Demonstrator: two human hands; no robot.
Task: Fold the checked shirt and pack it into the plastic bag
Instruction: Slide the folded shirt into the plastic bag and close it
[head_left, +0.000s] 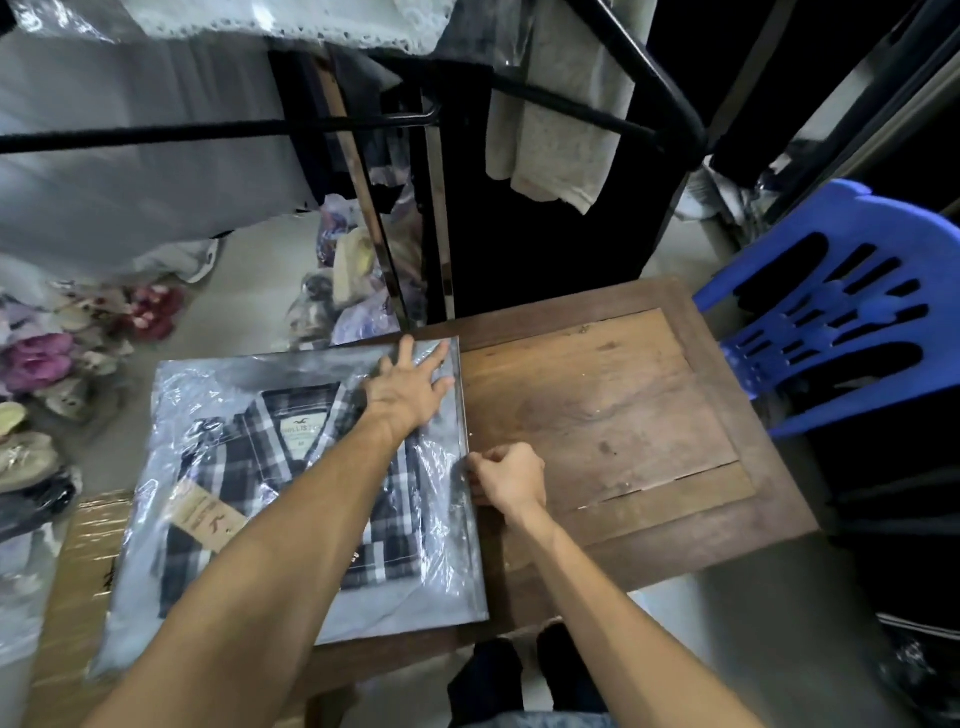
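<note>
The folded checked shirt (249, 467), dark blue and white with a brown paper tag, lies inside the clear plastic bag (208, 384) on the left part of the wooden table. My left hand (410, 387) rests flat on the bag's far right corner, fingers spread. My right hand (506, 475) is at the bag's right edge, its fingers pinched on the plastic rim there. My left forearm hides part of the shirt.
The wooden table (623, 405) stretches right of the bag. A blue plastic chair (841, 306) stands at its far right corner. A black clothes rack (519, 93) with hanging garments is behind. Bagged items and slippers (36, 358) lie on the floor at left. A cardboard box (78, 571) sits under the bag's left side.
</note>
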